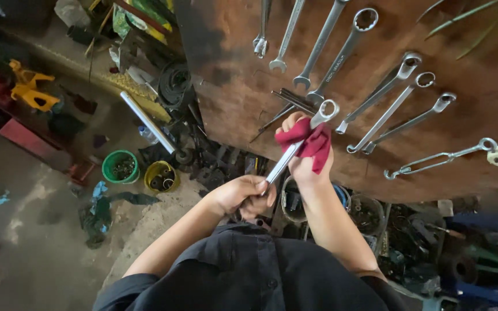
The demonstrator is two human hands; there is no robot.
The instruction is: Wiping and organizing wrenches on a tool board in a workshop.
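Two hands worked one combination wrench point(298, 144) in front of the wooden board point(231, 86): the left hand point(243, 194) clenched its lower end, while the right hand point(306, 147) closed a red rag point(315, 143) around the shank, below the hanging wrenches point(387, 92)

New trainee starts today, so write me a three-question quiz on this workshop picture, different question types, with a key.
1. True or false: the left hand grips the lower end of the wrench.
2. The right hand presses against the wrench a: A) red cloth B) blue sponge C) wire brush
3. Fill in: other wrenches hang on the brown ____.

Key: 1 true; 2 A; 3 board. Beyond the board, a green bucket and a yellow bucket stand on the floor.
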